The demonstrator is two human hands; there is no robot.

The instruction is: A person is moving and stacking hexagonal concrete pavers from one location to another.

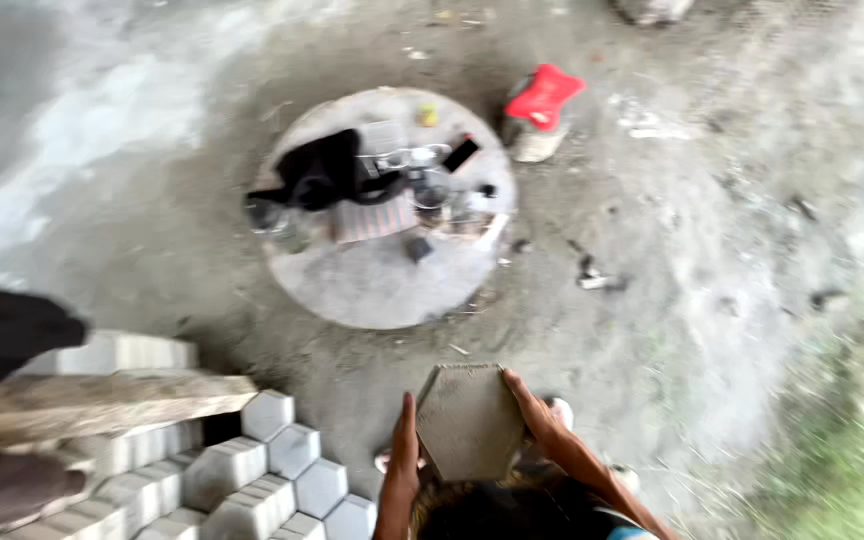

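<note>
The left hand (399, 462) and right hand (542, 420) clamp a grey hexagonal paver (468, 420) between them, each grip closed flat on an opposite edge, fingers pointing forward. The paver is held low in front of the person, above the bare ground, touching nothing else.

It looks like cast concrete: probably heavy for its size, fully stiff, with a rough, dusty face that should not slip, though its corners may chip if knocked. Two opposite sides, as now, seem the sound places to hold it; one hand alone would likely strain.

Just left of the hands lies a stack of like pavers (252, 480), packed edge to edge, with a weathered plank (92, 405) resting across it. Something dark shows at the far left edge; what it is cannot be told.

Further off, a round concrete slab (372, 290) carries a dark cloth (327, 170) and small blurred items. Beside it stands a block with a red top (544, 97). The ground (712, 300) is dusty grey earth, with grass at the right edge.
</note>
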